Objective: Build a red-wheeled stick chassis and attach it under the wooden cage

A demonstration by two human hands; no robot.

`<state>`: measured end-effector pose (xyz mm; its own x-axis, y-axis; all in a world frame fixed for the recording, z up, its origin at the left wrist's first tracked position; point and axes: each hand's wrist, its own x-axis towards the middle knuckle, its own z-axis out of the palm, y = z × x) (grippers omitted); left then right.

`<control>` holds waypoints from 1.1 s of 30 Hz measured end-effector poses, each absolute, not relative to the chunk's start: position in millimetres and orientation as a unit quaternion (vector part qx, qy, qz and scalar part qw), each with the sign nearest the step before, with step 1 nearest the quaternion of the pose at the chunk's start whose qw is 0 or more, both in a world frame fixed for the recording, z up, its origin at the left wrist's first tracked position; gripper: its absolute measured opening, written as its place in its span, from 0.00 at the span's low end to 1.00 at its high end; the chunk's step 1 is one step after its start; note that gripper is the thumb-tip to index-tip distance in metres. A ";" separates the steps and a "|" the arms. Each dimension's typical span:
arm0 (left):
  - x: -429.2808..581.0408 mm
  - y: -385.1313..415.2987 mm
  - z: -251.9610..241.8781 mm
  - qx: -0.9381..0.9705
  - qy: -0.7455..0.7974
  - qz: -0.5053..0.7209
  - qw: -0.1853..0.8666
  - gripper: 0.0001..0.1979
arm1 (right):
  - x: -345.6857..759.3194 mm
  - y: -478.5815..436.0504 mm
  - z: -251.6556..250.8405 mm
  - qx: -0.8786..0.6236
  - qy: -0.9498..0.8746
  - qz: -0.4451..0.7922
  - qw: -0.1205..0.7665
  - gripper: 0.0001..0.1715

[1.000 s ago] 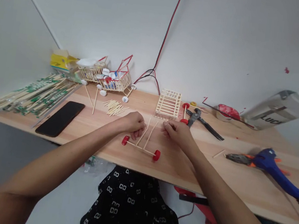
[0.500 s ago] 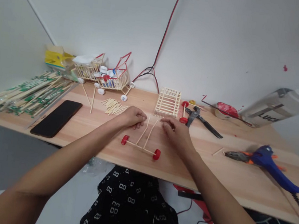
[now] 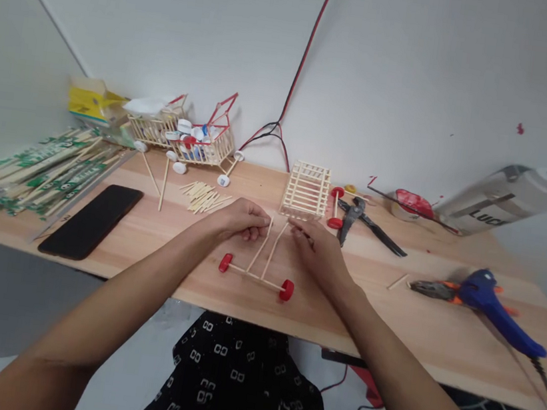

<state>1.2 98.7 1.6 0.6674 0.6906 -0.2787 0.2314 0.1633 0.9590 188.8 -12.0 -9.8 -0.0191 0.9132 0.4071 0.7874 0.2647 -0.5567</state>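
A wheeled stick frame (image 3: 271, 254) lies between my hands: thin wooden sticks joined to a crossbar, with a red cap wheel at each end. My left hand (image 3: 246, 220) is closed, thumb and finger pinching the top of its left stick. The fingers of my right hand (image 3: 317, 243) are bent in, the fingertips on the upper end of the right stick; their grip is partly hidden. Just beyond my hands stands a small slatted stick basket (image 3: 306, 189). Short cut sticks (image 3: 202, 197) lie in a pile to the left of my left hand.
On the left are a black phone (image 3: 92, 221) and packs of wrapped chopsticks (image 3: 41, 171). Finished stick carts (image 3: 205, 145) stand at the back. To the right are another red-wheeled axle (image 3: 336, 208), pincers (image 3: 371, 226), pliers (image 3: 431, 288) and a blue glue gun (image 3: 489, 304).
My right fingertips have come in to the right stick's upper end, and my left fingers have closed on the left stick. The view has shifted slightly.
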 end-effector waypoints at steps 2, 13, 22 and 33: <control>-0.7 98.0 1.6 0.614 0.369 0.189 0.672 0.08 | 193.0 -14.1 -6.4 -0.615 -0.689 0.084 0.374 0.18; -5.4 90.5 6.3 0.606 0.374 0.216 0.667 0.04 | 257.0 10.2 55.5 -0.840 -0.534 -0.070 0.067 0.22; -8.9 89.3 5.9 0.619 0.378 0.216 0.654 0.06 | 236.9 60.0 41.7 -0.870 -0.492 -0.013 -0.031 0.19; -9.9 88.4 6.5 0.621 0.384 0.203 0.652 0.07 | 255.8 31.5 68.8 -0.875 -0.483 -0.036 0.000 0.18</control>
